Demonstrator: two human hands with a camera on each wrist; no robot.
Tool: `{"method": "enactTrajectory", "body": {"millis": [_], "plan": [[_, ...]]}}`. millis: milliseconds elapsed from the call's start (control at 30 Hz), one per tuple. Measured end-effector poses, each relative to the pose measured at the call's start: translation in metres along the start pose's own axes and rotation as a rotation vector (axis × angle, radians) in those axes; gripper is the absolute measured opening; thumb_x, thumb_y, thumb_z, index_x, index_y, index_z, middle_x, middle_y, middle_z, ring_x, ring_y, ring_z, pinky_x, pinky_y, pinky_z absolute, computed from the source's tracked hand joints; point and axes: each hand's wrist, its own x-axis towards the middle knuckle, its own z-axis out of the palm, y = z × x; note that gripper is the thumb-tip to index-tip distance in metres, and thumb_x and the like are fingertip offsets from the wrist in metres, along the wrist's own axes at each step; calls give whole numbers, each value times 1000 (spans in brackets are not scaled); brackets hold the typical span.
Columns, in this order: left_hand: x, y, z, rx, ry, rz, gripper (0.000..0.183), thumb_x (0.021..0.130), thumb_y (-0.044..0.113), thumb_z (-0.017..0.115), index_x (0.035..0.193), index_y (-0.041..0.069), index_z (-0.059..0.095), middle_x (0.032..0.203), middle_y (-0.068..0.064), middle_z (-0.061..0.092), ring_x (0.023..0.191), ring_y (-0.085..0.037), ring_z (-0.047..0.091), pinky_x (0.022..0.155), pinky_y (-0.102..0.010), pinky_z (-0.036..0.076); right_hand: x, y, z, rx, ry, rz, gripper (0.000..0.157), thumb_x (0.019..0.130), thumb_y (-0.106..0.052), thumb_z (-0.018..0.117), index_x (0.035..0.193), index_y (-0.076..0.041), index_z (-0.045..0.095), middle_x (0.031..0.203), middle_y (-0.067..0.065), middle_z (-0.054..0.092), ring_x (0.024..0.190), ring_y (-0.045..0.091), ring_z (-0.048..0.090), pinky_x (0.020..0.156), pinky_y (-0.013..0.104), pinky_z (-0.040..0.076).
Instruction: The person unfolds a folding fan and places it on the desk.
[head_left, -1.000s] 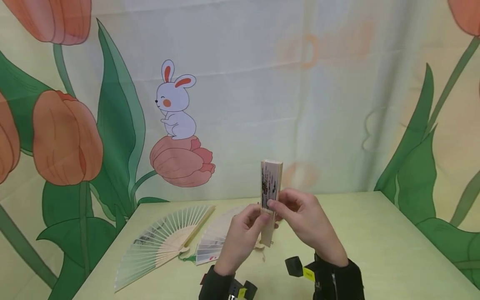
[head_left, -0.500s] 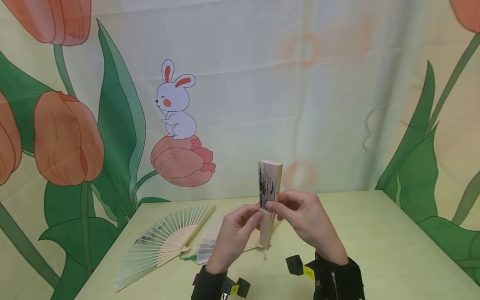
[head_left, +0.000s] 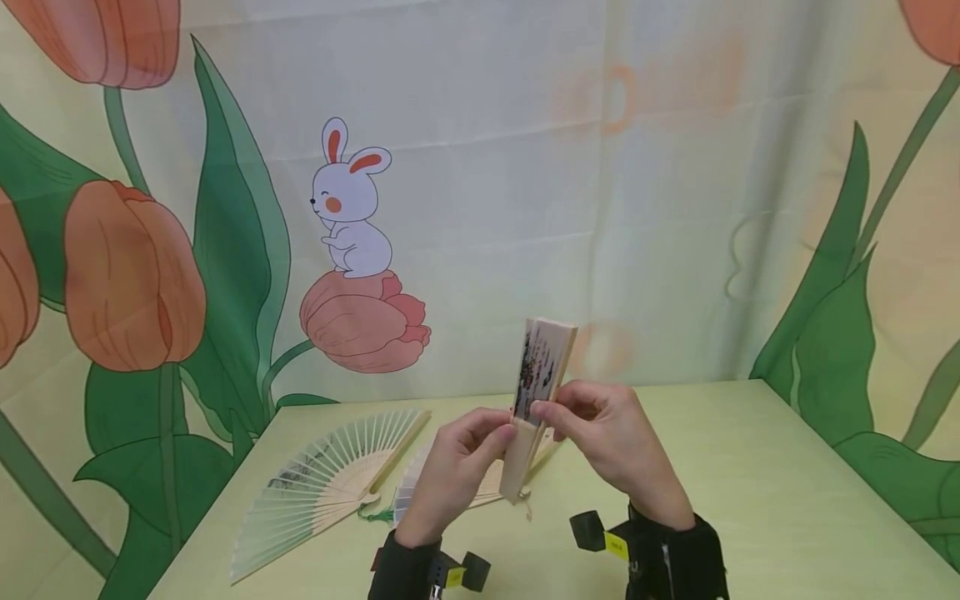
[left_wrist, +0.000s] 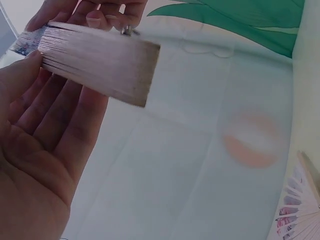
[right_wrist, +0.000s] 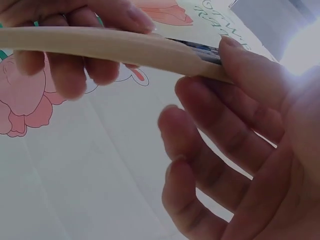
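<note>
A folding fan, nearly closed, stands upright between my two hands, its top leaning to the right. Dark printed marks show on its upper part; the lower part is bare pale wood. My left hand pinches its left edge near the middle. On the other edge, my right hand pinches with thumb and fingers. The left wrist view shows the bare stick ends lying side by side beyond my left thumb. From the right wrist, a pale outer guard is seen edge-on, running between both hands.
An open green fan with a green tassel lies at the left of the table. Behind my hands lies another open fan, partly hidden. A curtain printed with tulips and a rabbit hangs behind the table.
My left hand has shifted a little left. The held fan has turned, its top tilting right and its lower end swinging left, and shows more of its face. My right hand stays nearly still.
</note>
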Motion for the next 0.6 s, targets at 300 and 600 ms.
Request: {"method": "enactTrajectory", "body": {"millis": [300,600], "plan": [[-1,4,-8,-26,-27,-56,26,98,27,60,113,7,69,104,-8,69,90,-22,66,83,-37,55,0,-1,1,4,-10,3,15,90,-22,71,85,-8,73,80,0,69,65,20,62,66,30,48],[-3,6,-13,-16,-14,-45,25,98,27,61,111,7,69,103,-8,69,90,-23,66,84,-37,54,0,-2,4,7,-9,1,16,89,-24,72,84,-9,73,77,4,67,65,22,61,66,30,46]]}}
